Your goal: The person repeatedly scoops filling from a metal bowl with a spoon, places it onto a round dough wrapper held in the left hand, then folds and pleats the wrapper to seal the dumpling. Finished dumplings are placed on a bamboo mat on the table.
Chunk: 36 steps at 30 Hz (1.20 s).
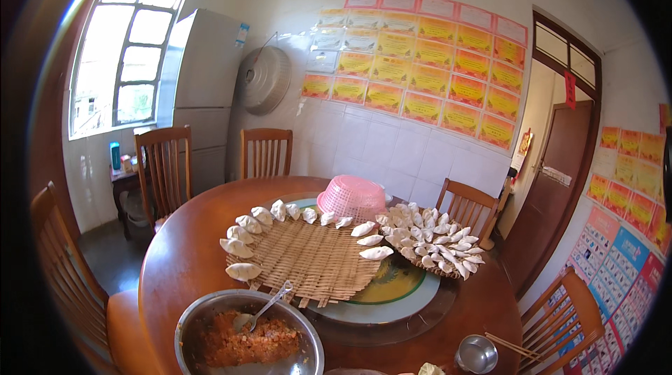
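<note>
Neither of my hands shows in the head view. Closest to me, a steel bowl (pixel 317 347) holds reddish minced filling (pixel 255 343), with a spoon (pixel 264 308) resting in it. Behind the bowl lies a round woven bamboo tray (pixel 315 256), with white dumplings (pixel 238 247) set along its left and far rim and a few on its right. To its right, a second tray is heaped with dumplings (pixel 434 238). At the bottom edge, part of a pale dumpling or piece of dough (pixel 430 369) is cut off by the frame.
An upturned pink plastic basket (pixel 352 196) sits behind the trays. The trays rest on a turntable (pixel 378 312) on the round wooden table (pixel 189 235). At right are a small metal cup (pixel 477 354) and chopsticks (pixel 514 347). Wooden chairs (pixel 266 151) surround the table.
</note>
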Tool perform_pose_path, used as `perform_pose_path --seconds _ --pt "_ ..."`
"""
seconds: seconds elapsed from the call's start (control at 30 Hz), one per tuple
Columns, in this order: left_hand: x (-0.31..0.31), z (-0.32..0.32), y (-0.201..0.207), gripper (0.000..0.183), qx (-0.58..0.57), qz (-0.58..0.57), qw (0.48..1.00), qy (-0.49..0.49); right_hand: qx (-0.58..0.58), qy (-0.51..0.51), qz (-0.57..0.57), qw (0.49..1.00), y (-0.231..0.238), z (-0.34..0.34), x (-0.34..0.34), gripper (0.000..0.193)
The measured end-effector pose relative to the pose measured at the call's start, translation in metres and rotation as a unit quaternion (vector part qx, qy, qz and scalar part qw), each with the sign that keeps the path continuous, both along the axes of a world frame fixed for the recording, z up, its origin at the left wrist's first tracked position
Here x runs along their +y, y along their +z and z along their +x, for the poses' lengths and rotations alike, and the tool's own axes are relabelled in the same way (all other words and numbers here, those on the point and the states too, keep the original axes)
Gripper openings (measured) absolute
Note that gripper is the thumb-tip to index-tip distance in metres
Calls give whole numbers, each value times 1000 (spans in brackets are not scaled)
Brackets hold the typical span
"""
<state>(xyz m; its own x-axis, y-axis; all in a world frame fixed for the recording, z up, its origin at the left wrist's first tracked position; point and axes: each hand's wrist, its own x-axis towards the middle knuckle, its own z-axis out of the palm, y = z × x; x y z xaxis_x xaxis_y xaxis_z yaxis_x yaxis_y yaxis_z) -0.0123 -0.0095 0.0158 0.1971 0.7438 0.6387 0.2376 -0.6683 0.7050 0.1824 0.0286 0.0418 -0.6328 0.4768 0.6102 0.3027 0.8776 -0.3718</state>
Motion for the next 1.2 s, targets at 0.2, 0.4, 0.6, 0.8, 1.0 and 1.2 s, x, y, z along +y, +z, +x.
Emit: perform_pose_path --seconds 0.2,0.4,0.6,0.8,1.0,1.2 --pt "-2 -2 6 24 -18 -40 999 21 -43 9 1 999 2 4 2 18" --pt "0 -6 7 28 26 -2 999 -31 -1 11 9 1000 0 1 2 18" --pt "1 0 4 27 -22 25 999 -32 -33 35 17 999 2 4 2 18" --pt "-3 2 3 27 -20 -7 1000 5 -29 52 -11 998 9 3 2 17" --pt "0 1 8 22 -25 -8 996 -79 -49 17 71 996 2 -6 -2 15" --pt "-5 6 21 5 -18 -197 980 -38 54 -55 -85 993 0 -5 -9 23"
